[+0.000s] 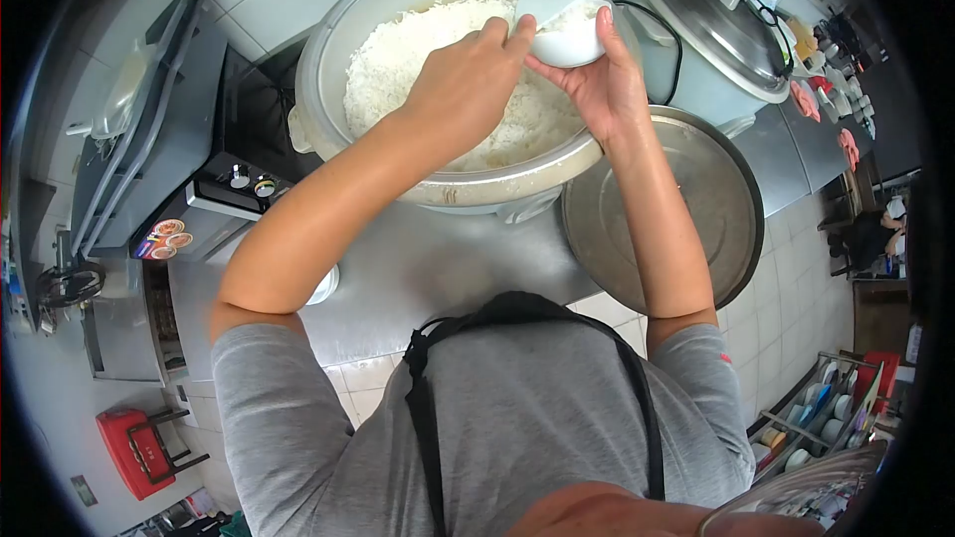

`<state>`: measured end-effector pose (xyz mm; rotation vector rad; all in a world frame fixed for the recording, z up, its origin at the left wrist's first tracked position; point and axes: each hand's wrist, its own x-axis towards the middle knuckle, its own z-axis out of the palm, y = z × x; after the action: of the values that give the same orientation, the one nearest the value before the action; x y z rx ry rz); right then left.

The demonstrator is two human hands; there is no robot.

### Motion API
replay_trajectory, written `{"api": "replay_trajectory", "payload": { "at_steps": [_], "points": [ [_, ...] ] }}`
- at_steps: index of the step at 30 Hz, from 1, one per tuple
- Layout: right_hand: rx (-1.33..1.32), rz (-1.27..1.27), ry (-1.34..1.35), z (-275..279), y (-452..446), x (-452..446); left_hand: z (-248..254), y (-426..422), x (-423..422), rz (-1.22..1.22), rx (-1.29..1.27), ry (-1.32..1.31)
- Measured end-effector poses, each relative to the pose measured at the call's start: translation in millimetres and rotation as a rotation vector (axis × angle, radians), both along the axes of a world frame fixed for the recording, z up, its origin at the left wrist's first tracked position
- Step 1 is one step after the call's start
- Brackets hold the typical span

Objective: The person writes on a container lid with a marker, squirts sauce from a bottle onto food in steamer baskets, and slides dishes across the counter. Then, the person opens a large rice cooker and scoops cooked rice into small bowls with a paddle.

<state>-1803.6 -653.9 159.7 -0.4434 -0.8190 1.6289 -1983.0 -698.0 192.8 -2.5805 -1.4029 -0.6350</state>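
Note:
My right hand (pixel 609 85) holds a small white bowl (pixel 572 45), thumb along its side and fingers beneath, over the right part of a large rice cooker (pixel 453 182). White rice (pixel 577 12) shows at the bowl's mouth. My left hand (pixel 466 85) is closed, its fingertips at the bowl's left edge on a pale rounded piece that looks like a rice paddle (pixel 538 2). Its handle is hidden by my fingers. Below both hands, cooked rice (pixel 398 60) fills much of the cooker's pot.
A large round metal lid (pixel 686 199) leans under my right forearm. Another covered cooker (pixel 716 20) stands at the right with a black cord. A black oven-like appliance (pixel 224 174) is at the left. The steel counter (pixel 448 259) runs in front of me.

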Motion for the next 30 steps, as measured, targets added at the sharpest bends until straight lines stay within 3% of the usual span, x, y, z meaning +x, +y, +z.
{"api": "replay_trajectory", "payload": {
  "at_steps": [6,9,13,19,22,30],
  "points": [
    [0.031,0.033,-0.022,2.0,-2.1,-0.2,3.3,19.8,-29.3,-0.209,-0.136,-0.145],
    [0.096,0.034,0.027,5.2,-3.7,-0.6,37.2,24.0,-40.7,-0.108,-0.771,-0.717],
    [0.104,0.021,0.045,9.3,-6.7,-0.6,21.5,14.4,-35.0,-0.035,-0.109,-0.474],
    [0.116,0.023,0.051,5.5,-4.7,0.2,13.3,-1.7,-26.4,0.025,0.100,-0.257],
    [0.114,0.000,0.039,5.5,-4.3,-1.5,8.7,-6.9,-21.4,0.015,0.156,-0.302],
    [0.150,0.049,-0.020,6.7,-5.7,-1.9,-9.2,6.2,-19.4,0.031,0.338,-0.114]
  ]
}}
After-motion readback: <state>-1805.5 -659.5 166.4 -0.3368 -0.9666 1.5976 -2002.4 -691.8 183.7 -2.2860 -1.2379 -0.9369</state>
